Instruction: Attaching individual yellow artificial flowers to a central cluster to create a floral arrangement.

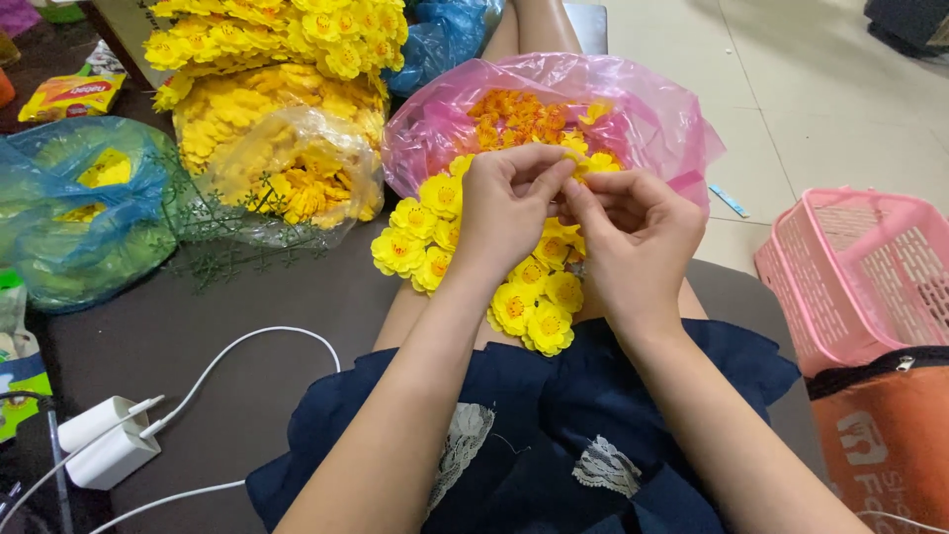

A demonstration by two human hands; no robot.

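Navy dress (554, 445) across lap. Left hand (504, 203) and right hand (633, 232) pinch one small yellow flower (576, 166) between fingertips — over the loose blooms (524, 297) on the lap. Likely light, soft, crushable — hold at centre, not petals.

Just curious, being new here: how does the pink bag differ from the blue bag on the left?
The pink bag lies open on the lap, showing orange flower centres; the blue bag sits bunched on the dark seat. The pink bag lies just beyond both hands; the blue bag lies far from them. Both are thin plastic.
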